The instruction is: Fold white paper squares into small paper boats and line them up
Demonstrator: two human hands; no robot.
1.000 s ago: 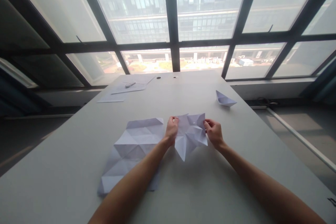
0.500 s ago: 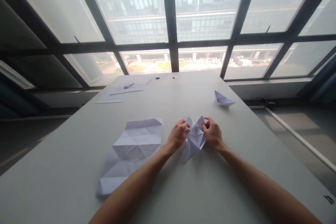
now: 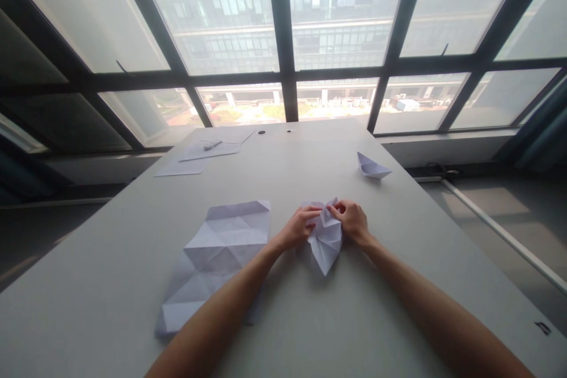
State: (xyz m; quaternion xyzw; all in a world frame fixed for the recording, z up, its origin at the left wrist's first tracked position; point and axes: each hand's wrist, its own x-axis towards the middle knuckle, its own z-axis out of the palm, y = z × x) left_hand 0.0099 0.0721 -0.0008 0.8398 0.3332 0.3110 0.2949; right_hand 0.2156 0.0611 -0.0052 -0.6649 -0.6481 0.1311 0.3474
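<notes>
A folded white paper piece [image 3: 325, 248] lies on the table between my two hands, its pointed end towards me. My left hand [image 3: 301, 224] has its fingers closed on the paper's left side, near the top. With thumb and fingertips, my right hand [image 3: 351, 219] pinches an upper flap on the right. To the left, beside and partly behind my left forearm, a creased sheet of white paper [image 3: 230, 233] rests with its fold lines showing. A folded paper boat [image 3: 372, 167] sits further back on the right.
Flat white sheets [image 3: 181, 167] lie at the table's far left, with a small white object [image 3: 213, 144] on top that I cannot make out. The white table [image 3: 283, 171] reaches to the windows and has two small holes at its far edge.
My hands have come closer together and the upper flaps of the folded paper have been brought inward. Its point has turned slightly right. The whole view has shifted a little.
</notes>
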